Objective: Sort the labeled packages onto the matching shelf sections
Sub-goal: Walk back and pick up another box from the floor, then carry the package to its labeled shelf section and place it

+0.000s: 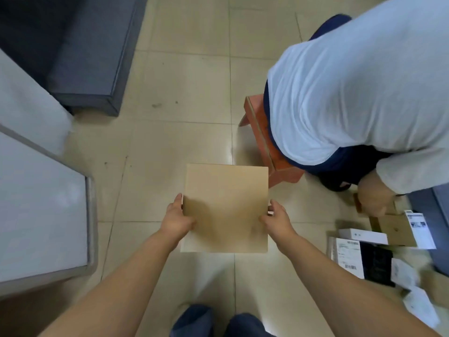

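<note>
the left hand (pixel 176 216) grips the left edge of a flat brown cardboard package (pixel 224 207), thumb lying up along the side and the fingers tucked out of sight underneath. the right hand (pixel 277 218) grips the opposite edge the same way, thumb on top near the corner — so the package sits squarely between the two hands, held out level above the beige tiled floor (pixel 184 79). its upper face is plain; no label shows on it from here.

below the hands, close to the body, two dark blue trouser knees (pixel 218 322) poke into view. off to the left of the left hand stands a pale grey shelf unit (pixel 43 210) with a rounded rim, and further up on that side a dark grey block (pixel 87 49) rests on the floor.

up and to the right of the right hand, another person in a light blue shirt (pixel 352 88) bends low on a small red stool (pixel 264 139), one hand down on a cardboard piece. lower right of the right hand, well apart from it, a scatter of other packages (pixel 364 254) lies on the floor — white boxes, a black one, labelled bags.
</note>
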